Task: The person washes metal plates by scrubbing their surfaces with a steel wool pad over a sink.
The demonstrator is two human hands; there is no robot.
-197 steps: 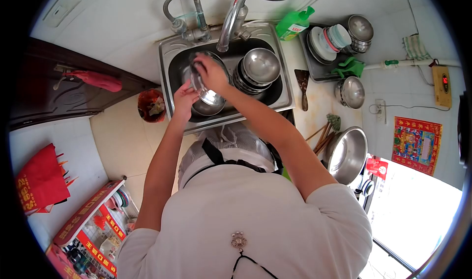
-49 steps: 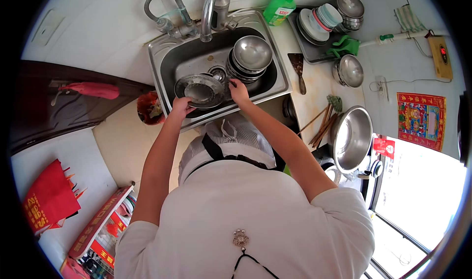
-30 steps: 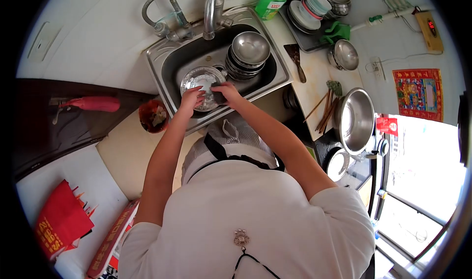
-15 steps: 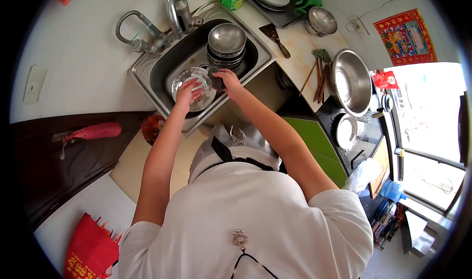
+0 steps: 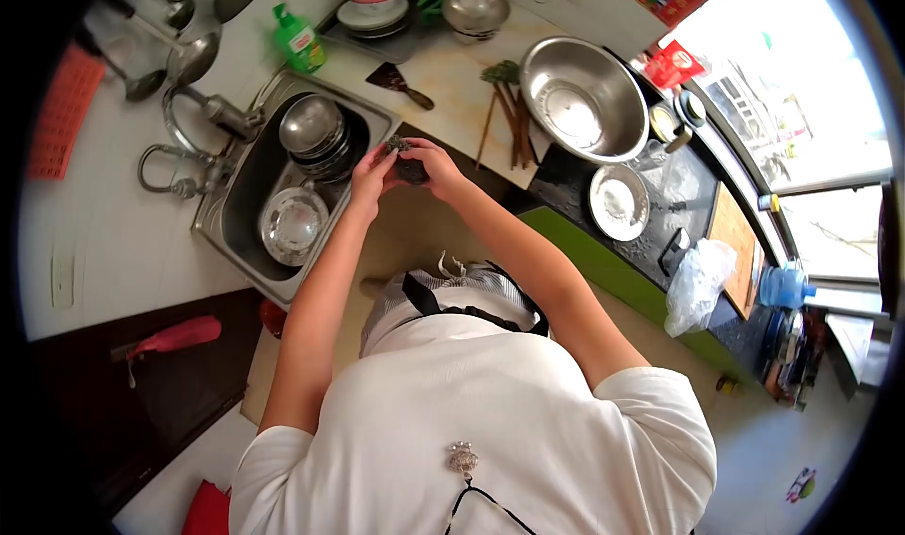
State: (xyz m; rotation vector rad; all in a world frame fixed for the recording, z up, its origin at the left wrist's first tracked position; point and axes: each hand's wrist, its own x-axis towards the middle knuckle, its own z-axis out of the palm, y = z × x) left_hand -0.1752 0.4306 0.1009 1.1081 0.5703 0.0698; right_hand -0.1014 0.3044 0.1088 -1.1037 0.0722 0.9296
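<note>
Both hands meet just past the sink's right edge, around a dark scouring pad (image 5: 411, 169). My right hand (image 5: 436, 169) has its fingers closed round the pad. My left hand (image 5: 371, 179) pinches the pad's upper left side. In the sink (image 5: 248, 196), a round metal dish (image 5: 293, 226) lies at the near end, touched by neither hand. Beside it stands a stack of metal bowls (image 5: 313, 128).
A spatula (image 5: 400, 85), chopsticks (image 5: 517, 125), a bowl (image 5: 476, 12) and a large basin (image 5: 584, 99) are on the counter. Another metal dish (image 5: 618, 202) sits on the dark worktop. The faucet (image 5: 226, 115) rises behind the sink.
The view has turned right, towards the stove side. Both hands have left the metal dish in the sink and come together on the pad, which earlier only my right hand held.
</note>
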